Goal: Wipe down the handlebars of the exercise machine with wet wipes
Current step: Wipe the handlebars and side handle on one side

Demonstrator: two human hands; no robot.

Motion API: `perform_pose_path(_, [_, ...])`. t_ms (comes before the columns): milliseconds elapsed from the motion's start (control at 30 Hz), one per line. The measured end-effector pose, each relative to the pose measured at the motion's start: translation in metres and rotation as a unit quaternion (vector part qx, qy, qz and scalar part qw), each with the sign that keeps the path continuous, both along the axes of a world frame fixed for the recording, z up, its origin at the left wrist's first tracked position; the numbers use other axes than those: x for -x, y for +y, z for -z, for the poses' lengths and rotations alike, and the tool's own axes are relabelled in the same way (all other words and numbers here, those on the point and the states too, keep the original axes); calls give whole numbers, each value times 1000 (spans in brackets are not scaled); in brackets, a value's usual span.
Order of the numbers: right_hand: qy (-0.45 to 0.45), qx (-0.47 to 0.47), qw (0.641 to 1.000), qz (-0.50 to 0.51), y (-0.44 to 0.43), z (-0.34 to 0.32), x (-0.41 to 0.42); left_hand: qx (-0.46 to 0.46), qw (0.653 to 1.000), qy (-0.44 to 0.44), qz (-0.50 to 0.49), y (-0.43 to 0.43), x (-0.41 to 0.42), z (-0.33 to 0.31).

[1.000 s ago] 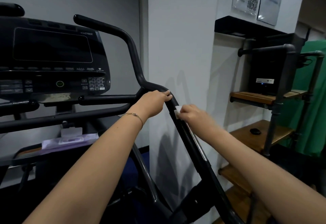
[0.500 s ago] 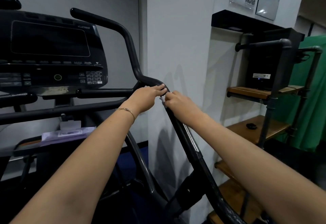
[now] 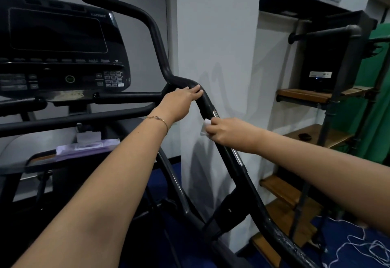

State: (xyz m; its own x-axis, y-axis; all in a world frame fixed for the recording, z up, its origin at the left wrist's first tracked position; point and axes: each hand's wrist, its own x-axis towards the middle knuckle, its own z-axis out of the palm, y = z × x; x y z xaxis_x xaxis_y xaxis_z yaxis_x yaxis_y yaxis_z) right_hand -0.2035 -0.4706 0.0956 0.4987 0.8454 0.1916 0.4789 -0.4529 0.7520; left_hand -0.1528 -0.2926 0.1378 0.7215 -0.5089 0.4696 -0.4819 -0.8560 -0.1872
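Two hands at work on one bar (image 3: 213, 118), black, sloping down to the right from a bend near frame centre. Left to right: console (image 3: 57, 44) dark and unlit at far left, with a purple wipe pack (image 3: 84, 146) lying on the tray below it; left hand (image 3: 181, 103) laid over the bend, fingers flat and together across the top, steadying rather than gripping hard; right hand (image 3: 226, 131) just below on the slope, fingers closed around a white wipe (image 3: 205, 127) and pressing it against the near side of the bar. For a sound pass: wrap the wipe fully round the tube, keep firm even pressure, draw down in one long stroke, then rotate the wrist to reach the underside. Take particular care over the silver sensor strip (image 3: 237, 158) set into the bar below the right hand, a likely trap for residue. Refold or replace the wipe once it looks dry or soiled. Judged progress: partial; upper curved bar (image 3: 135, 12) and left-side bars not yet confirmed clean. Room: white wall (image 3: 211, 35) close behind, wooden pipe-frame shelves (image 3: 312, 96) at right carrying a black box (image 3: 322, 63), green curtain (image 3: 377, 103) beyond, blue floor (image 3: 337, 238) with loose white cord (image 3: 363, 246) at lower right.
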Motion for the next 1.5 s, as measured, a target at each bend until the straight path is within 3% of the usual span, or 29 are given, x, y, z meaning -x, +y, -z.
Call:
perform_pose_path(67, [-23, -37, 999, -20, -5, -8, 3, -19, 1000, -16, -12, -3, -1, 2])
perform_pose_path(167, [-50, -172, 984, -17, 9, -9, 9, -57, 996, -41, -46, -6, 8, 7])
perform_pose_path(267, [19, -308, 951, -26, 1, 28, 21, -3, 997, -62, -38, -16, 19, 28])
perform_pose_path(300, [67, -397, 915, -8, -9, 38, 28, 56, 996, -61, -12, -19, 21, 35])
perform_pose_path(333, [120, -505, 855, 22, -18, 44, 32, 120, 991, -50, 11, -22, 23, 39])
perform_pose_path(400, [149, -695, 703, 35, -28, 45, 32, 237, 971, -2, 27, -31, 27, 39])
perform_pose_path(433, [162, -744, 647, 39, -28, 41, 27, 300, 953, 32, 29, -36, 28, 38])
perform_pose_path(500, [212, -761, 612, 39, -19, 31, 14, 437, 893, 109, 13, -47, 27, 33])
perform_pose_path(567, [238, -747, 619, 52, -10, 26, 9, 527, 824, 204, -22, -53, 18, 28])
perform_pose_path(633, [222, -724, 647, 83, -10, 32, 15, 554, 784, 278, -38, -53, 8, 23])
perform_pose_path(733, [190, -682, 698, 107, -20, 51, 29, 534, 788, 303, -50, -52, 2, 13])
perform_pose_path(800, [177, -671, 710, 120, -20, 49, 31, 525, 794, 303, -49, -53, 2, 9])
perform_pose_path(967, [182, -666, 711, 138, -13, 33, 24, 517, 791, 319, -73, -55, 5, 9])
perform_pose_path(1067, [190, -635, 728, 176, -26, 60, 55, 514, 798, 307, -69, -55, 4, 13])
perform_pose_path(1133, [214, -633, 719, 192, -39, 78, 78, 512, 802, 300, -63, -56, 4, 15])
perform_pose_path(1400, [157, -652, 732, 123, -11, 45, 32, 520, 793, 309, -67, -56, 11, 15])
perform_pose_path(1500, [130, -596, 786, 100, -16, 56, 41, 501, 812, 290, -68, -57, 11, 17])
